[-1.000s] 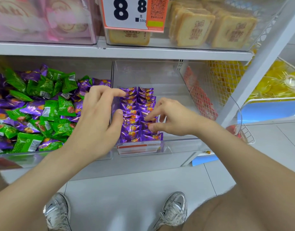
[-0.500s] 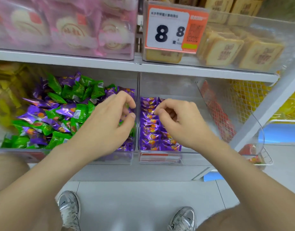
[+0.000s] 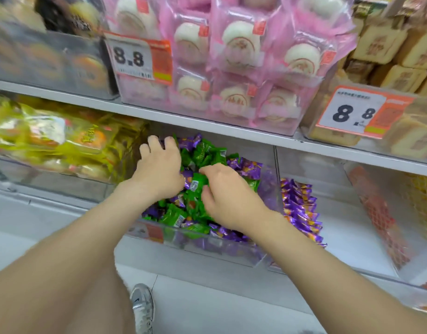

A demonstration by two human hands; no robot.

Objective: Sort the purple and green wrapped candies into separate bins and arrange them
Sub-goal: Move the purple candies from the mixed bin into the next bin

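The right hand (image 3: 229, 196) curls its thumb and forefinger around a green wrapped candy (image 3: 195, 185) on top of the pile, seemingly pinching it, though motion blur softens the contact. Just to its left, almost touching it, the left hand (image 3: 159, 169) reaches deeper, its fingers (image 3: 154, 142) bent down into the back-left corner of the heap; whether they hold anything I cannot tell. Both hands work inside the mixed bin (image 3: 207, 245), a clear plastic bin on the lower shelf that is heaped with loose green candies (image 3: 176, 216) and purple candies (image 3: 248, 168) jumbled together. Just beside it on the right, across a clear divider wall, the neighbouring bin (image 3: 347, 242) holds only purple wrapped candies (image 3: 301, 208), laid in neat overlapping rows along its left side. Left of the mixed bin lie yellow snack packets (image 3: 63, 141) behind clear plastic, and far right are red packets (image 3: 376, 213) against a mesh panel. The white shelf edge (image 3: 207, 124) above carries pink-wrapped round white cakes (image 3: 234, 44), tan square pastries (image 3: 388, 44) and two orange-bordered price tags (image 3: 135, 59) reading 8.8. Below, between the bare forearms, a grey sneaker (image 3: 142, 307) stands on the pale tiled floor (image 3: 219, 304)
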